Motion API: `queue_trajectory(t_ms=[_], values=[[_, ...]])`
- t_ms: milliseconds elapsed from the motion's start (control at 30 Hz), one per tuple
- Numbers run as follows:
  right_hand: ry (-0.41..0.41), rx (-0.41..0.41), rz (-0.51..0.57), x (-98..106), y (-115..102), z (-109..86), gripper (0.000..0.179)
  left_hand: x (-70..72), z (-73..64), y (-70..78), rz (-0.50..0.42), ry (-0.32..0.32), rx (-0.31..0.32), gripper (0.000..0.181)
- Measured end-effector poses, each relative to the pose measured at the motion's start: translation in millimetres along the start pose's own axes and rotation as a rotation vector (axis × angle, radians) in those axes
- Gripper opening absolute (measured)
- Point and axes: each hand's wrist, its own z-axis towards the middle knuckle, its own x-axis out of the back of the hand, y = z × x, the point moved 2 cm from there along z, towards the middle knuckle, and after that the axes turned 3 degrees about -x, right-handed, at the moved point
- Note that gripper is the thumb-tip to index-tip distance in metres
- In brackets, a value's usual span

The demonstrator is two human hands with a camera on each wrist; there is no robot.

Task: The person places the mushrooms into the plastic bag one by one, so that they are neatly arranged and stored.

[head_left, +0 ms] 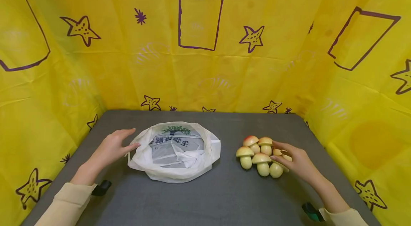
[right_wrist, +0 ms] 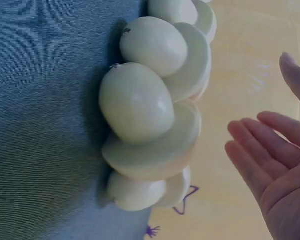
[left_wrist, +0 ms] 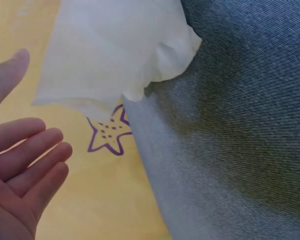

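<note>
A white plastic bag [head_left: 174, 176] lies on the grey table with its mouth spread wide, dark printing and a green leaf pattern showing inside. At its left rim is my left hand [head_left: 107, 149], fingers extended and thumb apart; the left wrist view shows a gap between this hand and the bag [left_wrist: 110, 50]. To the right of the bag sits a cluster of several toy mushrooms [head_left: 262, 158] with pale stems and reddish-yellow caps. My right hand [head_left: 298, 162] hovers over the cluster's right side, hiding part of it. In the right wrist view its fingers [right_wrist: 260, 150] are relaxed and hold nothing.
Yellow cloth walls [head_left: 199, 76] with purple stars and squares enclose the grey table [head_left: 205, 201] at the back and on both sides. A dark strap piece shows beneath each wrist. Bare table separates the bag from the mushrooms.
</note>
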Motion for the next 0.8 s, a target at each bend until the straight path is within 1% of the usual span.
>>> queue_trajectory(t_ms=[167, 233, 367, 433, 567, 800], values=[[-0.008, -0.049, 0.115, 0.0, 5.7, -8.5, 0.042, -1.7, -3.8, -6.1, -0.021, 0.009, 0.029, 0.062], [-0.029, -0.083, 0.162, 0.4, 8.6, -12.2, 0.041, -2.9, -5.0, -9.0, -0.024, 0.007, 0.045, 0.063], [-0.088, -0.119, 0.269, 2.9, 14.9, -19.6, 0.042, -5.6, -6.7, -14.3, -0.036, -0.011, 0.084, 0.066], [-0.117, -0.124, 0.31, 4.5, 18.2, -24.0, 0.042, -7.4, -7.6, -16.3, -0.058, -0.02, 0.101, 0.067], [-0.162, -0.135, 0.352, 6.5, 23.9, -32.2, 0.039, -11.2, -10.2, -18.9, -0.101, -0.025, 0.119, 0.068], [-0.22, -0.158, 0.46, 6.6, 27.9, -40.3, 0.037, -15.3, -13.7, -21.7, -0.181, -0.022, 0.137, 0.057]])
